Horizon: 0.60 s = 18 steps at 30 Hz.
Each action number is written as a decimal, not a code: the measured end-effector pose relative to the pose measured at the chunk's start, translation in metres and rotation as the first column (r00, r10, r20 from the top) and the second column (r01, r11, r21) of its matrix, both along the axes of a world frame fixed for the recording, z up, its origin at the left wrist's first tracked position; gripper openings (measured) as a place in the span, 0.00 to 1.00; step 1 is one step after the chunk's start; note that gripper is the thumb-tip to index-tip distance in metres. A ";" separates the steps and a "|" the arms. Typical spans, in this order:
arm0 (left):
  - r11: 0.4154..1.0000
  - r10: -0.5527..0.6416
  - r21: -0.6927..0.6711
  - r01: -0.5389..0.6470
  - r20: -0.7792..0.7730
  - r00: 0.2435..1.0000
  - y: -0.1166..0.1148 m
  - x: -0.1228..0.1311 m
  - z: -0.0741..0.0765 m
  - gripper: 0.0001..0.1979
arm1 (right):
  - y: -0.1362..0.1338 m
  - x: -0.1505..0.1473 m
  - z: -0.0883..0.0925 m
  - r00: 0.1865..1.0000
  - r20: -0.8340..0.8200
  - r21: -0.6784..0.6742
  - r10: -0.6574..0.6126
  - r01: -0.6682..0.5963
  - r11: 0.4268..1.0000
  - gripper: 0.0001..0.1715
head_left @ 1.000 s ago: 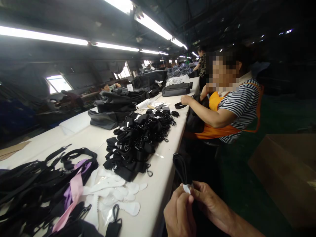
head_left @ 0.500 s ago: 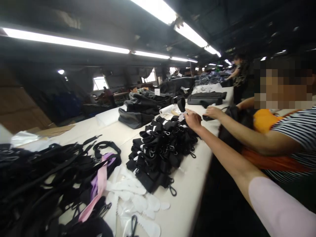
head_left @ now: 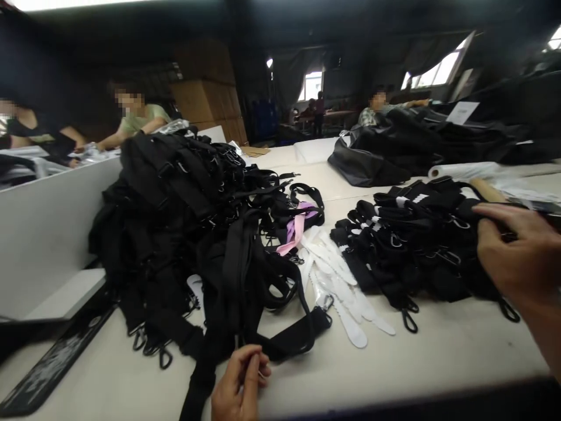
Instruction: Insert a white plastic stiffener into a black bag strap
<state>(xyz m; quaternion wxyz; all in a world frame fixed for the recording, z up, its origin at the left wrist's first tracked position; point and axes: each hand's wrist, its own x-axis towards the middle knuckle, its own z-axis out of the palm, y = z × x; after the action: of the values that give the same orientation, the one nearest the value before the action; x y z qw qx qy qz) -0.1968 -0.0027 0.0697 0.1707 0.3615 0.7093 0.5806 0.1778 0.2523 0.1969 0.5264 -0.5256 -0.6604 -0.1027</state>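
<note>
My left hand [head_left: 240, 383] is at the table's front edge, its fingers curled and pressed together. It is close against the front of a large heap of black webbing straps [head_left: 236, 275]; whatever is between its fingertips is hidden. On the right, my right hand [head_left: 519, 251] is beside a pile of folded black straps [head_left: 407, 251] with metal hooks and white bands. Its thumb and forefinger are apart, and I see nothing held between them. Between the two piles lie flat white strips [head_left: 337, 280] with toothed edges.
Pink and purple ribbons [head_left: 298, 231] hang from the heap. A white panel [head_left: 48, 234] stands at the left, with a dark bar [head_left: 56, 356] below it. Black bags [head_left: 381, 152] and a plastic roll [head_left: 464, 170] lie farther back. Other people work across the table.
My view has swung left, bringing the strap heap to the middle. My left hand has come into view. My right hand, earlier at a folded strap at the pile's far end, has drawn back nearer.
</note>
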 end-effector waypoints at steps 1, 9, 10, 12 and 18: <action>1.000 0.002 0.000 -0.002 -0.102 0.995 0.001 -0.009 0.002 0.16 | -0.024 -0.026 -0.007 0.996 -0.005 -0.014 0.092 -0.092 0.996 0.21; 0.965 0.099 -0.116 -0.236 -0.672 0.734 0.031 -0.072 0.012 0.38 | -0.119 -0.199 -0.063 0.669 -0.393 -0.481 0.631 -0.734 0.479 0.11; 0.960 0.056 -0.177 -0.216 -0.637 0.769 0.034 -0.076 0.013 0.38 | -0.122 -0.217 -0.065 0.633 -0.417 -0.494 0.653 -0.760 0.421 0.11; 0.961 0.000 -0.226 -0.160 -0.577 0.816 0.038 -0.082 0.016 0.35 | -0.128 -0.253 -0.064 0.565 -0.450 -0.501 0.692 -0.801 0.328 0.12; 0.977 -0.141 -0.213 0.028 -0.533 0.834 0.023 -0.097 0.010 0.35 | -0.142 -0.324 -0.076 0.612 -0.250 -0.593 0.750 -0.709 0.382 0.32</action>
<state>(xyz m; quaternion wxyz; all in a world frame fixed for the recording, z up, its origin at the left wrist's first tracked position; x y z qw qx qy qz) -0.2935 0.0204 0.0794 0.0223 0.5242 0.7654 0.3726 -0.1460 0.1101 0.1207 0.2834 -0.3228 -0.8302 0.3553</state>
